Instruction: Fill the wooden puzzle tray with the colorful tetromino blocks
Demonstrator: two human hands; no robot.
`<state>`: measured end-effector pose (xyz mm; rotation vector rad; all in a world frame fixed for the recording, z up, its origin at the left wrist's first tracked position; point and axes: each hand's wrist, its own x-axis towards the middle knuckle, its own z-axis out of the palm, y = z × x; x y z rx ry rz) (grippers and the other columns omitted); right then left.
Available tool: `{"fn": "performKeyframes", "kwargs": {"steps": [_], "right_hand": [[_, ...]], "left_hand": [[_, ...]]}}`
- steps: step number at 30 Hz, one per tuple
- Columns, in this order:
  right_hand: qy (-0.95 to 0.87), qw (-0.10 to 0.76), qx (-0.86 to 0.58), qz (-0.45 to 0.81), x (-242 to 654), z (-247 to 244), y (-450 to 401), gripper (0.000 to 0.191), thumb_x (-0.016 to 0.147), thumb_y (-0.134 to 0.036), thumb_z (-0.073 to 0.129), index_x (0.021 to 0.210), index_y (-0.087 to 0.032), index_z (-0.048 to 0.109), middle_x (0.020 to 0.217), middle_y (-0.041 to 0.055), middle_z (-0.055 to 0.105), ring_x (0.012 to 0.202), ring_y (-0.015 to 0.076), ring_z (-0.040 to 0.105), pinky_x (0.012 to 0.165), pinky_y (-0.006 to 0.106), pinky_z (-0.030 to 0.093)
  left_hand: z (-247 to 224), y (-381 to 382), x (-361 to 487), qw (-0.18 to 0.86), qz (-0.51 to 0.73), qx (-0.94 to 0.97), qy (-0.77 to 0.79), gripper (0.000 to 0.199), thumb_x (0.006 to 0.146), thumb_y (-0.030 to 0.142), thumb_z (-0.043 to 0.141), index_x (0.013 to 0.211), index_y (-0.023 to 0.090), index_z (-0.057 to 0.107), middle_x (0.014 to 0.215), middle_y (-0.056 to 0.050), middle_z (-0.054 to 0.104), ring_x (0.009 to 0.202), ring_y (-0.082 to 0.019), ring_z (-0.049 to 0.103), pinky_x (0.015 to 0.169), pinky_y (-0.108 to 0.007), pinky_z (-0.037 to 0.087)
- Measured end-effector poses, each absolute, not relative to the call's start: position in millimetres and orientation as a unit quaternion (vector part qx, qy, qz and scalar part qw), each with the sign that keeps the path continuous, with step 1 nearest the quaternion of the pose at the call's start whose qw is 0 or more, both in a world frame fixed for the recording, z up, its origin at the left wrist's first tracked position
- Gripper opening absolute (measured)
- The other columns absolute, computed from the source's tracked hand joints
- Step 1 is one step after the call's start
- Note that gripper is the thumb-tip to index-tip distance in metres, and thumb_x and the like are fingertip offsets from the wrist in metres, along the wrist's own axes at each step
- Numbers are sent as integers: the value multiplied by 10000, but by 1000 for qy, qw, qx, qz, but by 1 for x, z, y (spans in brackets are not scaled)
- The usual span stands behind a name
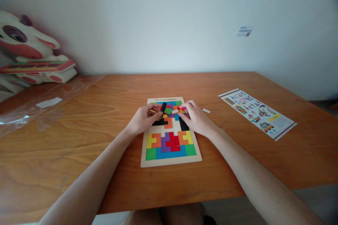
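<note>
A wooden puzzle board [171,163] with a pale frame lies on the table, its lower part filled with coloured pieces. My left hand [145,117] is over the board's upper left, fingers closed on a black piece [163,107]. Opposite it, my right hand [196,117] pinches a small white piece [175,111] above the upper right. A green piece [168,111] sits between the two hands. Near the board's middle is an orange piece [168,123], beside black ones. My fingers hide part of the upper pieces.
A small white piece [206,111] lies right of the board. Farther right is a printed sheet [257,112]. Clear plastic wrapping [34,109] and a cow-shaped toy keyboard [39,66] are on the left. The wooden table [105,95] meets a wall behind.
</note>
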<state>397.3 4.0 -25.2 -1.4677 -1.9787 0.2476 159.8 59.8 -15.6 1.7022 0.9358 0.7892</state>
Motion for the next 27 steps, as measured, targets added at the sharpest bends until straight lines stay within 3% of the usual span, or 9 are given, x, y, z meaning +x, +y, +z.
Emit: {"fn": "performKeyframes", "kwargs": {"steps": [8,14,20,27], "right_hand": [[-701,349,-617,82,400,-29,8,149,906,-152,503,1028,-153,587,1078,130,544,869,205,654,826,394,565],[-671,312,-672,28,404,-26,7,173,861,-159,542,1010,-143,628,1044,138,608,932,247,646,870,401,526],[-652,266,-710,20,408,-14,4,140,881,-229,549,953,-175,656,1001,104,667,870,237,654,778,366,511],[-645,245,-724,16,412,-11,2,136,901,-198,517,953,-201,643,982,82,717,854,232,664,705,335,487]], "left_hand": [[-14,60,158,496,307,715,385,476,781,439,697,1142,138,624,841,-34,659,715,-149,648,634,-268,522],[-3,61,152,521,312,684,403,502,746,517,711,1087,151,677,939,-61,702,748,-156,641,669,-277,526],[14,65,136,560,226,663,443,413,637,506,803,877,174,748,848,-44,728,696,-135,615,642,-249,508],[25,67,119,567,91,693,436,324,664,479,794,827,199,780,699,-15,695,600,-105,571,576,-206,468]]}}
